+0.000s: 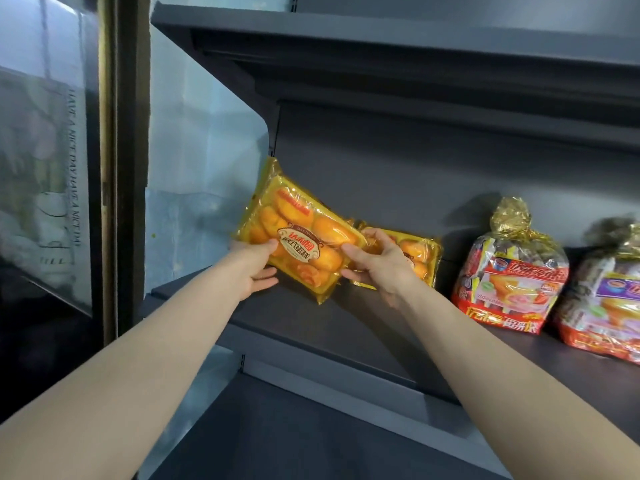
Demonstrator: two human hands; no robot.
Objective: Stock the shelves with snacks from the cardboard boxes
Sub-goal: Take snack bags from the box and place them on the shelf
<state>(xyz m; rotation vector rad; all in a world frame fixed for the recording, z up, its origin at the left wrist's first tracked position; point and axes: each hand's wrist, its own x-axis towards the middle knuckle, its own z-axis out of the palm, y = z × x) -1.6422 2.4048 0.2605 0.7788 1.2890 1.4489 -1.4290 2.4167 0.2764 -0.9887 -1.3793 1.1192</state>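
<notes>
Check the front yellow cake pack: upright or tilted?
Tilted: yellow cake pack leans up-left, label skewed, held by left hand and right hand. Corner touching shelf: cannot tell.

Both hands are holding a yellow cake pack (294, 233) tilted above the dark shelf (346, 327).

The left hand (258, 271) is gripping the pack's lower left edge, its thumb lying on the printed front and its fingers going underneath. The right hand (375, 263) is pinching the right edge, thumb on the front. A second yellow pack (420, 261) is lying just beyond the right fingertips. Two gold-tied snack bags (509, 271) are standing well to the right of those fingers, and a clear side panel (204, 161) is rising left of the left-hand fingers.
</notes>
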